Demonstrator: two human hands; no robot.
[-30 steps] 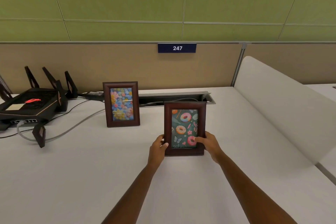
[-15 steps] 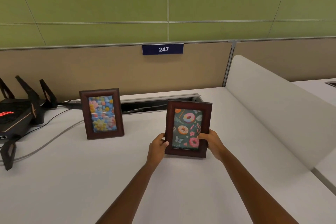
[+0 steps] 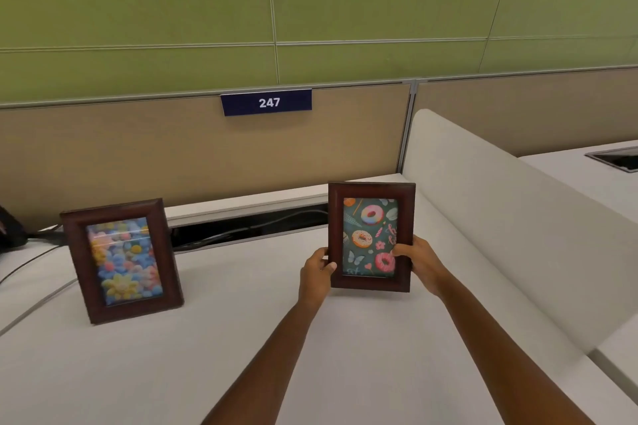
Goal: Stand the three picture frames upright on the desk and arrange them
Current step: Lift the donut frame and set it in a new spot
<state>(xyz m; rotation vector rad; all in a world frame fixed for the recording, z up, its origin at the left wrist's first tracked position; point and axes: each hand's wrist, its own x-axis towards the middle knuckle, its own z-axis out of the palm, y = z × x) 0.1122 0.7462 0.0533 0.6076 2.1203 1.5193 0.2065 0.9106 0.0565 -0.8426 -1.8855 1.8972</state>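
A dark wooden picture frame with a doughnut print (image 3: 370,214) is upright at the centre right of the white desk (image 3: 241,338). My left hand (image 3: 316,274) grips its lower left edge and my right hand (image 3: 419,264) grips its lower right edge. Whether its base touches the desk I cannot tell. A second dark frame with a flower print (image 3: 121,259) stands upright by itself at the left, leaning slightly back. Only two frames are in view.
A white side divider (image 3: 500,217) runs along the right of the desk. A beige back panel carries a blue "247" label (image 3: 266,102). An open cable slot (image 3: 248,228) lies behind the frames, and grey cables (image 3: 27,262) trail at the far left.
Both hands have carried the doughnut frame to the right and a little further back. The view has swung right, so the black router at the left has nearly left the picture.
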